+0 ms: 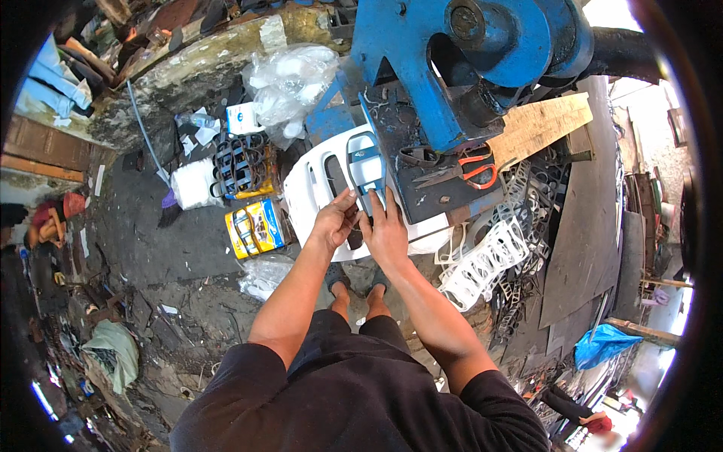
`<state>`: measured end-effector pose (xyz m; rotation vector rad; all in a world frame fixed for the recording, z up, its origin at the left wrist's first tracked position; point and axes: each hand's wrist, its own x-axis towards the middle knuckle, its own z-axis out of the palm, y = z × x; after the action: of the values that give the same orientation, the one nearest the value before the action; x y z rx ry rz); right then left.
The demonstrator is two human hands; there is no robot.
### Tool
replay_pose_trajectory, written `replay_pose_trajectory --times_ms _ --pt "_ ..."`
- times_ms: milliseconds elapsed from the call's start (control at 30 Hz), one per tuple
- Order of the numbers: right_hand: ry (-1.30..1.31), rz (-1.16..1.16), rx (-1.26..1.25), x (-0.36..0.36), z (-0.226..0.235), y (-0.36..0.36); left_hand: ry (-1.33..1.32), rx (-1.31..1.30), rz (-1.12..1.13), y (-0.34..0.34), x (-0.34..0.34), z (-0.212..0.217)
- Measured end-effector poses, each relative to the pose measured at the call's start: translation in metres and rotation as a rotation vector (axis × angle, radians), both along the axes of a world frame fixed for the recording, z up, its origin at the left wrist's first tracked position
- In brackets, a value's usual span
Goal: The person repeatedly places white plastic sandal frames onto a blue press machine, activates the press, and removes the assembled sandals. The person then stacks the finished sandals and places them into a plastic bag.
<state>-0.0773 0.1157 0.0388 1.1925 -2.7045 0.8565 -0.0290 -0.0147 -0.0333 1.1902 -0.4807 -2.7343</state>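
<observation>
A white foam-like sheet [301, 188] with long rounded cut-outs lies in front of the blue press. My left hand [336, 220] is over the sheet beside a dark slot, its fingers curled together at the sheet's strip; what lies between the fingertips is hidden. My right hand [386, 230] rests on the sheet with fingers stretched forward, next to a cut-out showing blue and white [367, 167]. To the right of it, scissors [459, 174] with orange handles lie on the dark press bed [422, 197], beside a dark curved piece [419, 156].
The blue press [459, 68] looms ahead, with a wooden board [546, 124] at its right. White cut-out scraps [486, 264] pile at right. At left are a yellow box [256, 228], stacked blue-black straps [241, 166] and clear plastic bags [292, 83]. Another person [50, 224] sits far left.
</observation>
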Motion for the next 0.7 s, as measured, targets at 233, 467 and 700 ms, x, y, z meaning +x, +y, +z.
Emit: replay_pose_trajectory --times_ms 233,467,700 --pt "0.049 -0.004 0.026 -0.006 0.001 0.002 -0.010 0.015 0.002 0.002 -0.002 0.003" --pt "-0.017 -0.040 -0.008 0.024 0.022 0.028 -0.023 -0.052 0.006 -0.001 -0.005 0.002" --pt "-1.074 -0.734 -0.709 0.013 -0.045 0.086 -0.056 -0.178 -0.051 0.004 -0.025 0.037"
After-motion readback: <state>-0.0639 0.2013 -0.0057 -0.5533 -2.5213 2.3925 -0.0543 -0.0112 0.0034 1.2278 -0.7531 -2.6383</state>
